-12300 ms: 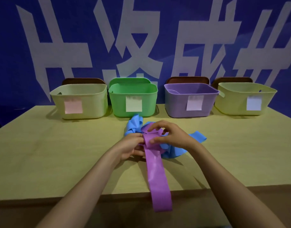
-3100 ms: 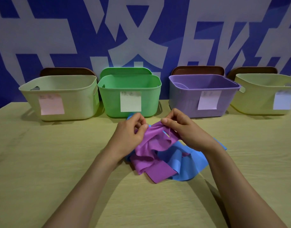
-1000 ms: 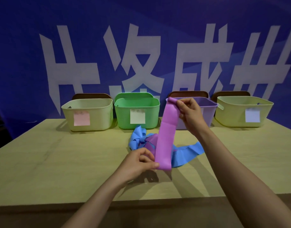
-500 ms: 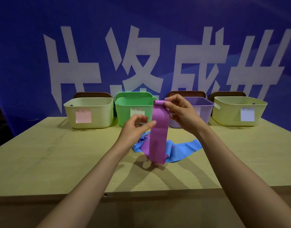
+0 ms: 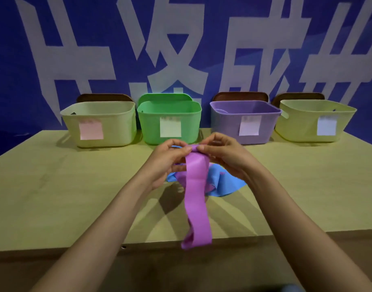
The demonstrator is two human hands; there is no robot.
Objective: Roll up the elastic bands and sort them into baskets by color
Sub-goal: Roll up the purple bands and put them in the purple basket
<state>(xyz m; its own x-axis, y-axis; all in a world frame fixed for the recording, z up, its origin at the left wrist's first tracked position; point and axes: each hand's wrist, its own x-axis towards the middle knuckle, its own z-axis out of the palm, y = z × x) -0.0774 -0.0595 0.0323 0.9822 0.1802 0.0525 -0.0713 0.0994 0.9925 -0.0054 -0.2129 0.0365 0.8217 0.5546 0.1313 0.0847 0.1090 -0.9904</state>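
Left hand: we see the left hand pinching the top edge of the purple band, thumb and fingers pressed on it.
Right hand: the right hand pinches the same top edge just beside the left, so our two hands meet at the band's upper end.
Purple band: it hangs flat from our hands, and its lower end curls past the near edge of the tabletop.
Blue band: we find the blue band crumpled on the tabletop beneath and behind our hands.
Baskets: beyond our hands stand four in a row, each with a paper label: a pale yellow basket far left, a green basket ahead to the left, a purple basket ahead to the right, and a second yellow basket far right.
Backdrop: a blue banner with large pale characters.
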